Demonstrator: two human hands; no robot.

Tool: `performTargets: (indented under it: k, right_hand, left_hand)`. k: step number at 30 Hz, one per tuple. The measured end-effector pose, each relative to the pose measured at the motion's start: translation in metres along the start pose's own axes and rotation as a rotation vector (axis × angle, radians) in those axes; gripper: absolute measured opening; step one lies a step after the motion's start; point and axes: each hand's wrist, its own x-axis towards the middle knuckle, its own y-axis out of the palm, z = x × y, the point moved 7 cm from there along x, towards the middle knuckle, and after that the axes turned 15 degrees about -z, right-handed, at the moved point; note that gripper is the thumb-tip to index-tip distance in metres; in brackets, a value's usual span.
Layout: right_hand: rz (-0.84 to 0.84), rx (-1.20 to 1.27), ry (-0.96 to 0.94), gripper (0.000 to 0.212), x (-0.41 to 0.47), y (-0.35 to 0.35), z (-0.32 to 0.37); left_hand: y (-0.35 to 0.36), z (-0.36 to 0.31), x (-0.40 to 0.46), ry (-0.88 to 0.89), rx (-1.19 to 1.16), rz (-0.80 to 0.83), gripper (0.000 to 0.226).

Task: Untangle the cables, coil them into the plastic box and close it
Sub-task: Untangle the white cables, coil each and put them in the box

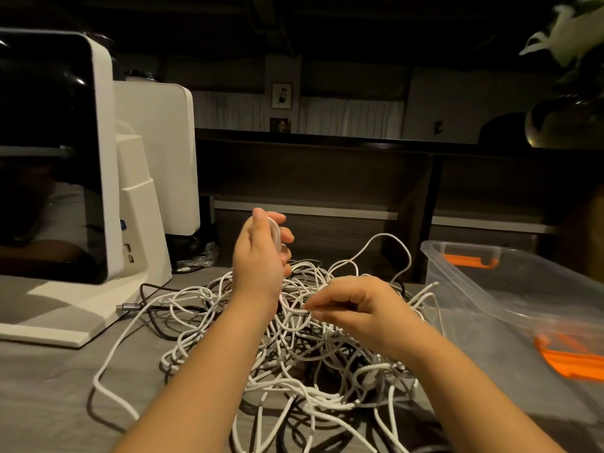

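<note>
Holding small white coil (pixel 276 235) raised, your left hand (pixel 261 253) fingers curled round it; right hand (pixel 356 308) pinching strand above cables (pixel 294 348) mid-table (pixel 49 387); box (pixel 510 299) at right edge, lid off.

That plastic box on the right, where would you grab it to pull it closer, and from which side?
Probably by the near long rim of the plastic box, coming from above and from the cable pile side. The box stands open with its rim exposed, so fingers could hook over the wall. The orange latches sit at the ends and look hinged, a less steady hold.
</note>
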Motion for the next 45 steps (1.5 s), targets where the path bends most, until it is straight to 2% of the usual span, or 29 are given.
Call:
performTargets:
  k: [3, 6, 10, 13, 16, 19, 21, 23, 25, 27, 31, 33, 38, 40, 43, 45]
  right_hand:
    - [-0.082, 0.088, -0.055, 0.019, 0.002, -0.003, 0.006]
    - [-0.194, 0.206, -0.032, 0.019, 0.003, -0.009, 0.005]
    - [-0.381, 0.211, 0.091, 0.017, 0.003, -0.017, -0.008]
    - [-0.439, 0.091, 0.078, 0.025, 0.003, -0.024, -0.01]
    - [-0.419, 0.081, 0.048, 0.024, 0.002, -0.025, -0.008]
    - [-0.44, 0.007, -0.04, 0.019, 0.002, -0.027, -0.002]
    - [-0.464, -0.046, -0.069, 0.029, 0.004, -0.03, -0.003]
    - [-0.478, 0.027, -0.038, 0.037, 0.005, -0.033, -0.008]
    - [-0.462, 0.089, -0.004, 0.031, 0.004, -0.033, -0.007]
    - [-0.432, 0.164, 0.045, 0.016, 0.005, -0.031, -0.007]
    - [-0.428, 0.221, 0.13, 0.011, 0.006, -0.03, -0.017]
    - [-0.412, 0.298, 0.183, 0.013, 0.007, -0.028, -0.021]
    - [-0.323, 0.446, 0.32, 0.009, 0.006, -0.02, -0.025]
    - [-0.322, 0.373, 0.302, 0.017, 0.007, -0.019, -0.027]
    - [-0.373, 0.123, 0.209, 0.026, 0.008, -0.024, -0.028]
    - [-0.407, 0.096, 0.192, 0.027, 0.008, -0.028, -0.027]
  left_hand:
    - [0.01, 0.005, -0.008, 0.032, 0.259, 0.166, 0.044]
    - [0.02, 0.017, -0.024, -0.099, 0.422, 0.386, 0.051]
    - [0.025, 0.03, -0.049, -0.429, 0.364, 0.665, 0.057]
    - [0.024, 0.033, -0.055, -0.484, 0.388, 0.778, 0.057]
    - [0.024, 0.033, -0.057, -0.465, 0.436, 0.818, 0.046]
    - [0.026, 0.033, -0.059, -0.484, 0.415, 0.829, 0.053]
    - [0.028, 0.036, -0.062, -0.533, 0.389, 0.829, 0.058]
    - [0.029, 0.038, -0.063, -0.561, 0.383, 0.81, 0.062]
    - [0.029, 0.041, -0.064, -0.58, 0.385, 0.783, 0.062]
    - [0.029, 0.043, -0.065, -0.625, 0.373, 0.785, 0.066]
    - [0.029, 0.044, -0.069, -0.725, 0.269, 0.893, 0.076]
    - [0.029, 0.044, -0.069, -0.704, 0.262, 0.946, 0.069]
    - [0.028, 0.043, -0.067, -0.551, 0.394, 0.985, 0.027]
    - [0.028, 0.044, -0.066, -0.48, 0.465, 0.971, 0.01]
    - [0.03, 0.045, -0.065, -0.434, 0.503, 0.891, 0.009]
    - [0.032, 0.044, -0.064, -0.459, 0.439, 0.792, 0.018]
